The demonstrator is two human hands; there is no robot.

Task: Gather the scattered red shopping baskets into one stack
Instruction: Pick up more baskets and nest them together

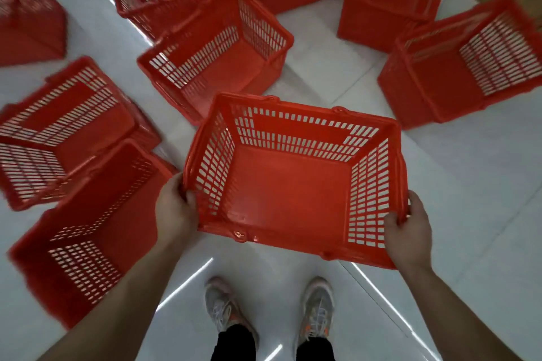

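Both hands hold 1 basket (289, 182) above the white floor (440, 184), in front of the person's shoes (316, 308). The left hand (176, 211) is closed on the left short rim, the right hand (407, 234) on the right short rim near the close corner; each grip is narrow, clamped on the plastic edge. The basket is upright, empty and tilted slightly, mouth toward the camera.

About 8 other baskets lie scattered around: 1 just ahead (217, 47), 2 at left (58, 132) (88, 231), 1 at right (463, 64), more along the top edge. No stack has clearly begun.

Risks, as I judge them: the held basket could jam if lowered skewed into another, since nesting needs rims aligned. The loose handles could fold inward and block seating. The right grip sits off-centre, so the basket could twist. Baskets near the feet could trip the person.
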